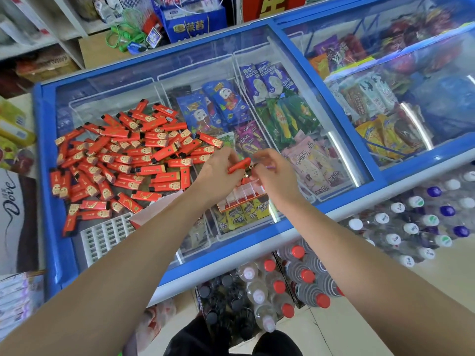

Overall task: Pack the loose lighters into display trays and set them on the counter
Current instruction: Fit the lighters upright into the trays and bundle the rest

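Observation:
A heap of several red lighters [123, 160] lies loose on the glass lid of a blue chest freezer [46, 176]. My left hand [218, 170] grips one red lighter [239, 165] lying flat, above a red display tray [241, 196] with clear dividers. My right hand [275, 173] pinches the black metal end of that same lighter from the right. A white grid tray insert [105, 236] lies near the freezer's front edge, beside a red and white cardboard piece [154, 211] partly hidden by my left forearm.
Ice cream packets [277, 116] fill the freezer under the glass. A second freezer [398, 98] stands to the right. Shrink-wrapped bottle packs [280, 291] and more bottles [424, 222] sit on the floor in front. Shelves and boxes [192, 24] line the back.

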Motion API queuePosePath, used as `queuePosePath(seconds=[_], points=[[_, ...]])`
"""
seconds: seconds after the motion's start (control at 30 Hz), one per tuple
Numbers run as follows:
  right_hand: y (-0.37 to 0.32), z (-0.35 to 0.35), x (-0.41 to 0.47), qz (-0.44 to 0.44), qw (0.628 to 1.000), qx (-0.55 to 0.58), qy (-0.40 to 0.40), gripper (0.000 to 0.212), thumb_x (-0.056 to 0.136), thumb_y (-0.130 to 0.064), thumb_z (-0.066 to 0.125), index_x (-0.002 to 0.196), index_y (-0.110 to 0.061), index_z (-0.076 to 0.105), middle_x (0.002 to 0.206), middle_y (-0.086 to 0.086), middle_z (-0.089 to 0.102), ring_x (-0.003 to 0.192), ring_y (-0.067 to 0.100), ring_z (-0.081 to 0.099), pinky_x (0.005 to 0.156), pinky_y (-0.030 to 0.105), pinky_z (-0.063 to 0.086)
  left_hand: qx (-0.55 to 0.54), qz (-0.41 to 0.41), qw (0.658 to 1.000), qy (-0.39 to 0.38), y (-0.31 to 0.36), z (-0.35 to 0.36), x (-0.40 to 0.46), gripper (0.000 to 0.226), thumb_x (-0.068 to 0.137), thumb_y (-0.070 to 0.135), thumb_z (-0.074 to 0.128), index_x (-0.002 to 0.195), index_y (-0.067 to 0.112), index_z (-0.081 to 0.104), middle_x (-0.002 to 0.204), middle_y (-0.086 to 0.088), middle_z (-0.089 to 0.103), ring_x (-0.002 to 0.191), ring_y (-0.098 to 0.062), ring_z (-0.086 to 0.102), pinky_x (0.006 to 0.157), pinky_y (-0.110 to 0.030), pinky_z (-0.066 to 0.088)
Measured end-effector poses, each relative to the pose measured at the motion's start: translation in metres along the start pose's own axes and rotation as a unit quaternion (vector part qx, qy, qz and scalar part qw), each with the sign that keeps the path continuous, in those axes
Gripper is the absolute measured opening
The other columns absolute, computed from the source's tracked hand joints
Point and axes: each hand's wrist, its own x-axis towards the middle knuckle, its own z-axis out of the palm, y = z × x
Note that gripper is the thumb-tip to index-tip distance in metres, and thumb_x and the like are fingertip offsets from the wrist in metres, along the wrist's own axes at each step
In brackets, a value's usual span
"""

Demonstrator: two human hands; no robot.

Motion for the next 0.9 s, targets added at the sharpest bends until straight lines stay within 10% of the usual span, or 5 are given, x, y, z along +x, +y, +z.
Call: queuePosePath(seconds=[0.2,0.73,0.9], points=[[-0.017,-0.011,0.004,0.121,0.974,0.181,-0.061,0.026,0.092,0.001,0.063,0.118,0.000,0.064,0.101,0.021,0.068,0.084,0.026,0.068,0.079,0.038,0.057,-0.039,0.027,0.999,0.022,0.007,-0.005,0.003,0.009,0.091,0.014,0.071,0.098,0.020,0.067,0.091,0.005,0.070,0.075,-0.018,0.070,0.067,-0.030,0.057],[-0.019,-0.018,-0.017,0.045,0.997,0.026,-0.055,0.016,0.078,0.010,0.072,0.091,0.006,0.063,0.092,0.029,0.066,0.068,0.018,0.060,0.063,0.023,0.051,-0.115,-0.003,0.991,0.074,0.007,0.002,0.002,0.012,0.096,0.029,0.070,0.104,0.027,0.062,0.092,-0.002,0.074,0.083,-0.016,0.073,0.085,-0.041,0.060],[-0.014,-0.021,-0.015,0.045,0.997,0.029,-0.063,0.007,0.086,-0.004,0.070,0.092,-0.001,0.068,0.097,0.025,0.070,0.082,0.028,0.067,0.089,0.046,0.056,-0.075,0.017,0.995,0.055,0.005,-0.002,0.001,0.028,0.093,0.023,0.070,0.118,0.035,0.069,0.104,0.005,0.069,0.094,-0.011,0.069,0.075,-0.021,0.053]])
